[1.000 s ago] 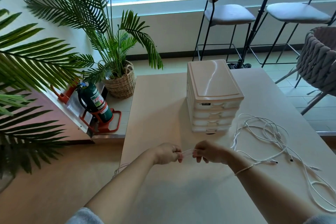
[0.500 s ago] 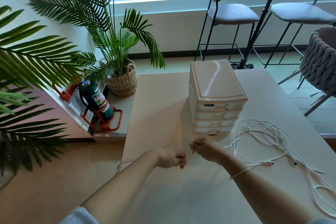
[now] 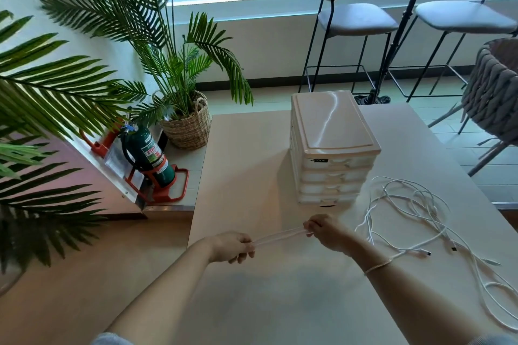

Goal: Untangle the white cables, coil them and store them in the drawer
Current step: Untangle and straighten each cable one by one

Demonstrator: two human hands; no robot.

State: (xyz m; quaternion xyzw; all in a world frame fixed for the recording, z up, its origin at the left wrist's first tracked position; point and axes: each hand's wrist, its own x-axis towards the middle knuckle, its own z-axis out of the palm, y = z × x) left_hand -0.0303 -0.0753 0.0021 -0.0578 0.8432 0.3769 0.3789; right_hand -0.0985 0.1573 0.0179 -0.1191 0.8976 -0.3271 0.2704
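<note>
While the left hand (image 3: 232, 246) and right hand (image 3: 326, 232) each pinch an end of a doubled white cable stretch (image 3: 280, 236) above the beige table (image 3: 252, 171), tangled white cables (image 3: 426, 221) lie right of the closed white plastic drawer unit (image 3: 330, 148).

A glossy white plastic drawer unit (image 3: 333, 145) catches a streak of window light on its smooth lid; the table (image 3: 246, 154) beneath it is pale, matt and smooth; right of the unit lie thin white cables (image 3: 414, 213) with a smooth, rubbery-looking sheath; left of it, a coarse woven wicker basket (image 3: 187, 126); behind it, stools (image 3: 356, 19) with thin black metal legs.
</note>
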